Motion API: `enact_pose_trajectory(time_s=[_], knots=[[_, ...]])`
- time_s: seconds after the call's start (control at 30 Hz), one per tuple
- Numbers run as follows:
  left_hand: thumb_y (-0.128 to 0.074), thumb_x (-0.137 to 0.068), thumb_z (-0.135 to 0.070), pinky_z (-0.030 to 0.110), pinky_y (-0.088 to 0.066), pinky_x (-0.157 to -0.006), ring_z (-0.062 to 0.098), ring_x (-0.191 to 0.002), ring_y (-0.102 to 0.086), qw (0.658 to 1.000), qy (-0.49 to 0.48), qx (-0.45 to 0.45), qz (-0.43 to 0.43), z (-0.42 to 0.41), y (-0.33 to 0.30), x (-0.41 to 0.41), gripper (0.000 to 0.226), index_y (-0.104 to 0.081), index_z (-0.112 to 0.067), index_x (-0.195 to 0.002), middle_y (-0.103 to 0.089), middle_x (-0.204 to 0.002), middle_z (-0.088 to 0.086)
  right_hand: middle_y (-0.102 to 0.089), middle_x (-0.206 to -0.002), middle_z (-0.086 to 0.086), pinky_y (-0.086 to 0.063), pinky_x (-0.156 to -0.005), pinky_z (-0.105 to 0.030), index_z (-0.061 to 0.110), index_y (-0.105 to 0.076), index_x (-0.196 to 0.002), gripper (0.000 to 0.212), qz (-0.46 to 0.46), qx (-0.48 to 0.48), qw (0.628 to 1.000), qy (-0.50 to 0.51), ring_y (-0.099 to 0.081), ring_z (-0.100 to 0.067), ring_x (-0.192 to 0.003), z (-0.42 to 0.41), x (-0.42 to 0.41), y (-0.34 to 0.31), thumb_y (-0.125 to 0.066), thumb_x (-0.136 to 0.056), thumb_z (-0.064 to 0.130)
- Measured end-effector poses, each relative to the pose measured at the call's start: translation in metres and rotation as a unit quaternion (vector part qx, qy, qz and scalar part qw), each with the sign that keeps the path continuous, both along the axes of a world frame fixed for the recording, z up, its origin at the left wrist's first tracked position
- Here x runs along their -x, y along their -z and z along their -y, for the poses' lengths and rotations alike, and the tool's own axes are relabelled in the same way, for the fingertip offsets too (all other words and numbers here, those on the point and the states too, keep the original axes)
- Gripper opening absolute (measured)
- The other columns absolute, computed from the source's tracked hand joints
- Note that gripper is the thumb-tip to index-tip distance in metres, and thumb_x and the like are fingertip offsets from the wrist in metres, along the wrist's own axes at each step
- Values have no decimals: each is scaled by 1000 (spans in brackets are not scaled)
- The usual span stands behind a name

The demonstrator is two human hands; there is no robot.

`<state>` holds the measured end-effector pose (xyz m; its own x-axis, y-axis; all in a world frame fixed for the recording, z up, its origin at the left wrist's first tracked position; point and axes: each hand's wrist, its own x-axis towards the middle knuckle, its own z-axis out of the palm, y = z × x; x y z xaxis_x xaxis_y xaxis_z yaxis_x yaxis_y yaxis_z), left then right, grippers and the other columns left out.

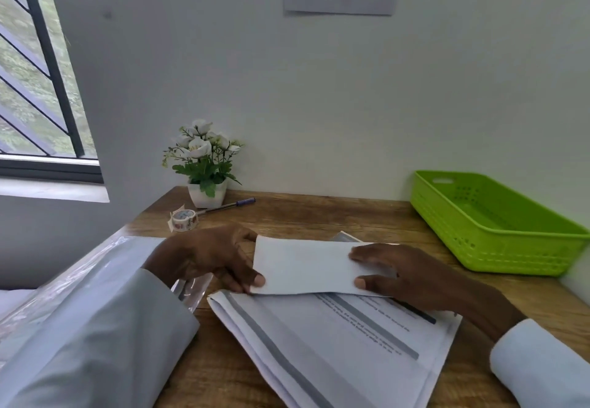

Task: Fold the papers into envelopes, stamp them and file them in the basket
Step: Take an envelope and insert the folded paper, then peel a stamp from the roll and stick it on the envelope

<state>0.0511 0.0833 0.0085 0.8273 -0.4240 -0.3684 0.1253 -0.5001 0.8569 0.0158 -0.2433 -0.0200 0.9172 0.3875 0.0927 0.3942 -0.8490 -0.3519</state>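
A folded white paper (306, 267) lies across the far end of a stack of printed sheets (335, 350) on the wooden desk (319, 216). My left hand (207, 257) pinches its left edge between thumb and fingers. My right hand (412, 276) holds its right end, thumb at the near edge and fingers on top. The green plastic basket (491, 222) stands at the right side of the desk and looks empty. A roll of patterned tape (184, 219) sits at the back left.
A small white pot of white flowers (206, 164) stands against the wall, with a pen (228, 205) lying beside it. Clear plastic wrapping (191, 289) lies under my left forearm. A window is at the far left.
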Motion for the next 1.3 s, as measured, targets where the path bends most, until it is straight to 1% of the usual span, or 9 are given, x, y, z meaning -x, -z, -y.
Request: enact_pose_trajectory(time_s=[0.17,0.33,0.5,0.67,0.77,0.87,1.0,1.13,1.3], knots=[[-84,-73,-15,22,-50,-47,12,-49,-61,991,-26,-119,51,-2,3,-4,84,-36,-20,-141,-72,-69,10,-42,-141,34,-33,-107,-19,47,-50,-135,54,-17,18,1000,-2,-39,9,-129,4,-4,1,-58,-84,63],[-82,-76,-24,23,-47,-52,10,-44,-53,984,-27,-143,103,-6,4,-10,54,-56,-25,-124,-68,-62,3,-50,-137,30,-38,-105,-21,42,-57,-130,57,7,7,1000,-1,-46,8,-123,-6,-4,-7,-61,-78,67],[-74,-84,-26,19,-47,-53,6,-48,-54,969,-96,-79,215,-12,5,-11,12,-73,-14,-83,-67,-62,-1,-64,-123,20,-46,-92,-18,32,-68,-119,44,83,29,994,-62,-59,3,-107,-51,-16,-36,-62,-83,57],[-74,-84,-30,22,-46,-59,6,-59,-60,907,-216,-100,349,-20,16,-24,13,-74,-20,-77,-66,-66,-8,-76,-89,4,-55,-73,-34,20,-76,-91,22,107,-73,990,-63,-67,-10,-78,-121,-54,-45,-72,-81,39],[-69,-86,-21,17,-38,-54,3,-62,-56,839,-335,-88,421,-38,17,-27,8,-74,-18,-81,-62,-69,-13,-77,-91,6,-50,-68,-20,24,-78,-92,13,109,-121,984,-76,-66,-2,-75,-168,-81,-36,-74,-82,29],[-65,-86,-17,20,-37,-58,14,-80,-58,792,-435,-130,409,-62,21,-27,12,-71,-26,-92,-62,-88,-9,-76,-97,3,-48,-71,-18,20,-77,-100,19,102,-168,978,-64,-66,-6,-82,-207,-102,-24,-74,-83,25],[-67,-78,-13,38,-51,-86,28,-105,-62,805,-483,-128,319,-85,37,-32,35,-68,-24,-111,-68,-113,2,-75,-100,0,-50,-77,-23,17,-76,-100,18,65,-219,972,-54,-66,-10,-87,-239,-119,-7,-74,-82,17],[-68,-74,-11,39,-54,-83,24,-93,-64,821,-489,-80,284,-86,42,-36,19,-65,-28,-79,-70,-92,-2,-74,-98,2,-47,-69,-14,17,-75,-100,18,45,-263,962,-46,-65,-6,-84,-255,-128,5,-75,-82,16],[-67,-76,-10,38,-54,-86,24,-92,-67,817,-502,-54,277,-89,41,-38,25,-65,-32,-65,-74,-93,0,-74,-99,4,-45,-68,-12,17,-75,-104,22,40,-284,957,-52,-65,-5,-85,-265,-129,17,-75,-81,17]])
